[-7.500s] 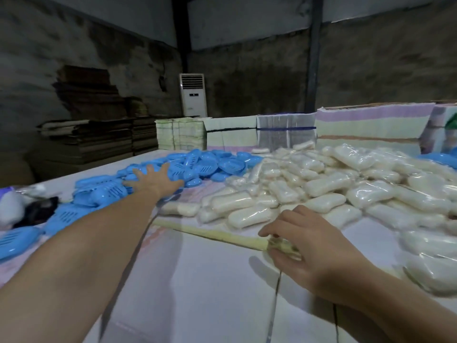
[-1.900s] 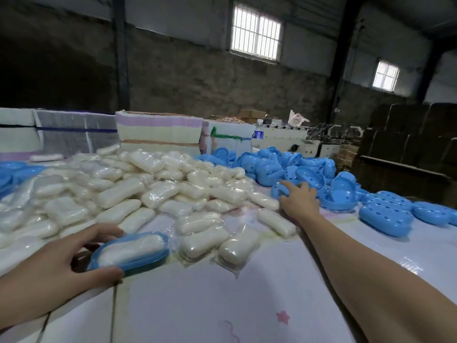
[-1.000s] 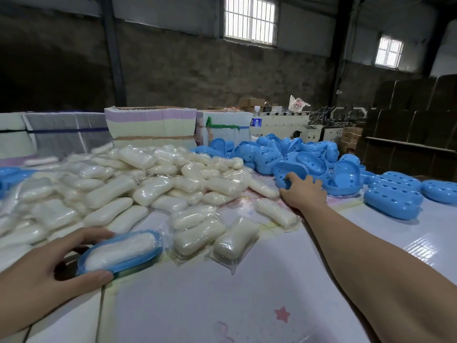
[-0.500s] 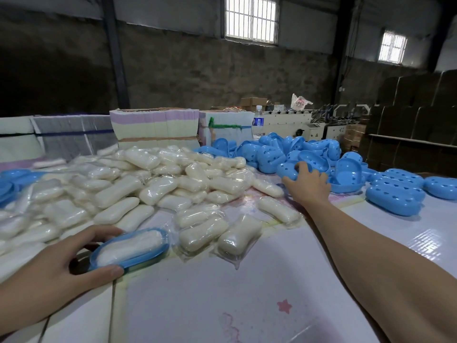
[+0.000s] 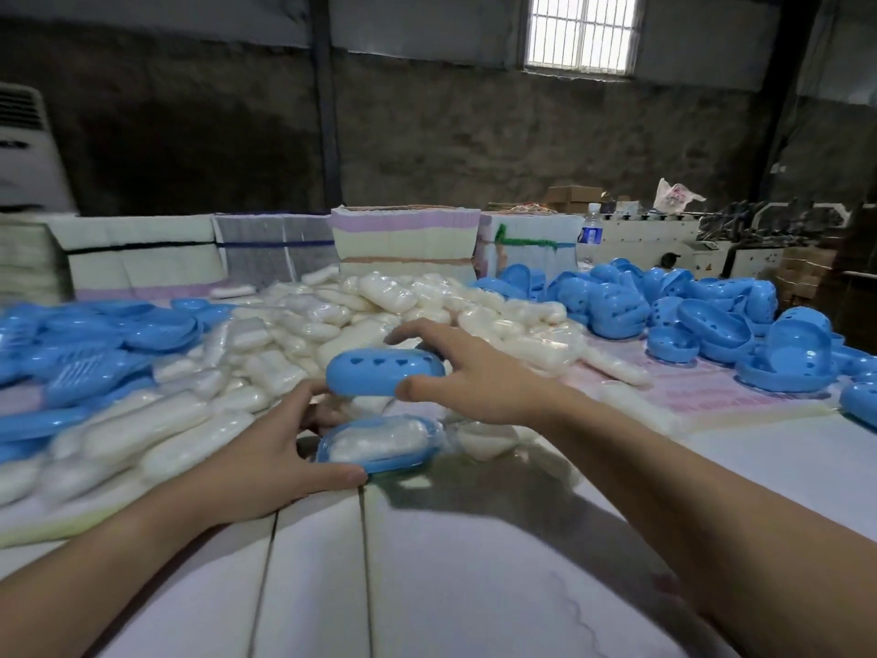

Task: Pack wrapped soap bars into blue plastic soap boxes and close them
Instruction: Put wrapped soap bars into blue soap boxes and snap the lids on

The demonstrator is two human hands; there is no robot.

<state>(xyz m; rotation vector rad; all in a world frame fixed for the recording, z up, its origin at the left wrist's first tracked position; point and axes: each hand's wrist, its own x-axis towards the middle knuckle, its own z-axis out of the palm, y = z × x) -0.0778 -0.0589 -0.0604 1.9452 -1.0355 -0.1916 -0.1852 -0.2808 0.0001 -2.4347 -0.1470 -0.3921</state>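
The right hand (image 5: 479,377) pinches a blue lid (image 5: 385,370) just above the soap-filled tray (image 5: 379,444). The left hand (image 5: 270,448) clasps that tray's near-left edge on the bench (image 5: 474,586).

Soap box, two halves apart
Blue base (image 5: 379,446) flat on table, wrapped white soap (image 5: 375,441) lying in it; blue lid (image 5: 385,371) with heart cutouts held level, directly above.
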